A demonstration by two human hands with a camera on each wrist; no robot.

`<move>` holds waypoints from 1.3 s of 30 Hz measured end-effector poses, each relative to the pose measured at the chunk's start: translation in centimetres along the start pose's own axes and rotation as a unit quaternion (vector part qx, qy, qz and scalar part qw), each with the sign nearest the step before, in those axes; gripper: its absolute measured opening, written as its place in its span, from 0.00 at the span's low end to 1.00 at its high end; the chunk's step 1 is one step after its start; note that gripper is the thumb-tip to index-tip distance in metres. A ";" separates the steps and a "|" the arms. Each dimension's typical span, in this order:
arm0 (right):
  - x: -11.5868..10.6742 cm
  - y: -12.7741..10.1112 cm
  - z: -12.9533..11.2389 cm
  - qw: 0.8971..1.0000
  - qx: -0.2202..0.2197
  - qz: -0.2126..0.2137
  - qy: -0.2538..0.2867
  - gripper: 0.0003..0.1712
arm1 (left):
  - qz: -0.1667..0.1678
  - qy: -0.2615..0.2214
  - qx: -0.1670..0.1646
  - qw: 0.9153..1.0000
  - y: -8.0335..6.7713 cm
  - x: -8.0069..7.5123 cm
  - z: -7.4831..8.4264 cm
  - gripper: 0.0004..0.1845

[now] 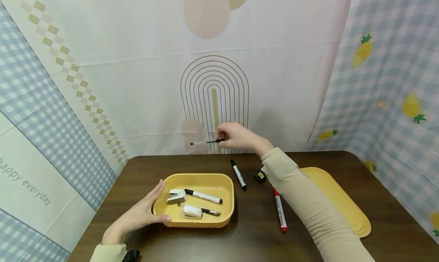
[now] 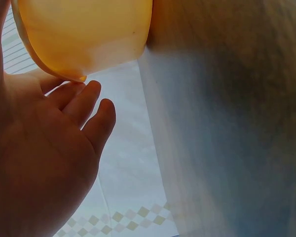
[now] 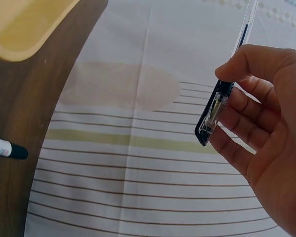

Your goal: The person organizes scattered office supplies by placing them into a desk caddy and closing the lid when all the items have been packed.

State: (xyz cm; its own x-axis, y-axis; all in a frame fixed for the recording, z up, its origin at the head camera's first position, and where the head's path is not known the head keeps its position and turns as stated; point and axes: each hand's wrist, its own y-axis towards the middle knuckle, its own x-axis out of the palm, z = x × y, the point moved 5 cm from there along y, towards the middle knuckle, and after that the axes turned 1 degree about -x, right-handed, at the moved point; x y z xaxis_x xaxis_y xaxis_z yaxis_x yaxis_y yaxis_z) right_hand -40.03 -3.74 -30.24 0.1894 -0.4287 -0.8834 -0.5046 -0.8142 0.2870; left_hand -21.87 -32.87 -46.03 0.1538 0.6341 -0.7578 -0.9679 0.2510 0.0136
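Dark wood table (image 1: 247, 231) against patterned cloth backdrop. Your right hand (image 1: 236, 136) is raised above the far edge, centre frame, fingers curled and pinching a clear pen (image 1: 207, 141) with a black grip — pen lies roughly level, pointing left. Your left hand (image 1: 142, 214) rests open, fingers straight, on the left wall of the yellow tray (image 1: 226, 212), lower centre. Tray holds a stapler (image 1: 176, 196), a white marker (image 1: 203, 196), a small pen — black marker (image 1: 238, 174) and red marker (image 1: 280, 215) lie on the table right of it.
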 end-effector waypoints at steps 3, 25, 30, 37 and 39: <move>0.4 0.3 -0.1 1.000 0.002 -0.001 0.002 0.06 | -0.002 -0.001 -0.002 1.000 0.1 0.0 0.0 0.62; 6.1 1.5 -1.3 0.997 0.000 -0.067 0.024 0.07 | -0.002 -0.008 -0.001 1.000 0.5 -0.2 -0.3 0.63; 7.7 1.4 -1.3 0.997 -0.012 -0.079 0.007 0.07 | -0.001 -0.003 0.002 1.000 0.4 -0.2 -0.2 0.62; 10.0 1.1 -1.5 0.995 -0.016 -0.103 -0.002 0.07 | -0.002 -0.003 0.000 1.000 0.2 -0.1 -0.2 0.62; 10.5 1.0 -1.6 0.994 -0.013 -0.113 0.000 0.07 | -0.003 -0.005 -0.002 1.000 0.1 -0.1 -0.2 0.62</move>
State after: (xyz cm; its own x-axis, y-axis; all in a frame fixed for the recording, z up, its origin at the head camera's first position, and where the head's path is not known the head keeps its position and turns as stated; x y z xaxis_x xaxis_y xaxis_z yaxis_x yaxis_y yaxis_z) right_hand -37.19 -9.68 -38.68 0.2946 -0.2342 -0.9265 -0.4268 -0.8997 0.0917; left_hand -22.04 -33.08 -46.13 0.1608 0.6397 -0.7516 -0.9677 0.2521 0.0076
